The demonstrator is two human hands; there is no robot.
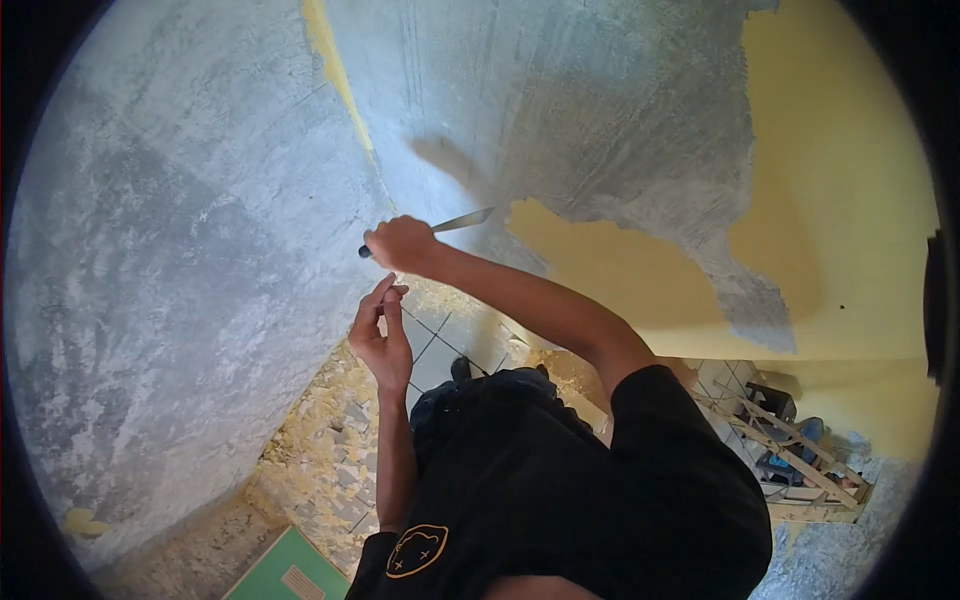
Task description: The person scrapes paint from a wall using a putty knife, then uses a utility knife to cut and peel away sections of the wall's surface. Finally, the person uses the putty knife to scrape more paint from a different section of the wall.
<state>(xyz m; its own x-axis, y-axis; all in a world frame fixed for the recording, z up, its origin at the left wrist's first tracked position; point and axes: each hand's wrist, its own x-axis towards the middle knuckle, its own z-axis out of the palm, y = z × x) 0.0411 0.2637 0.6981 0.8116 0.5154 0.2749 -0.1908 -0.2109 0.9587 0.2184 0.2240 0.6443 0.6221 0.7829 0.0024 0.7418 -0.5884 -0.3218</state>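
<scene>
My right hand (pixel 402 244) is closed around the dark handle of a knife (pixel 463 220), close to the corner where two walls meet. The knife's metal blade points to the right, and its black handle end sticks out on the left of my fist. Just below, my left hand (pixel 383 335) has thumb and fingers pinched together; what they hold, if anything, is too small to tell. Behind both hands is the scraped grey wall (pixel 610 120), with a thin strip of yellow paint (pixel 335 60) left along the corner.
Peeled yellow flakes (pixel 325 440) litter the tiled floor (pixel 432 350). Yellow paint (pixel 840 200) covers the right part of the wall. A wooden ladder-like frame (pixel 800 450) lies at lower right with dark items by it. A green board (pixel 285 565) is at lower left.
</scene>
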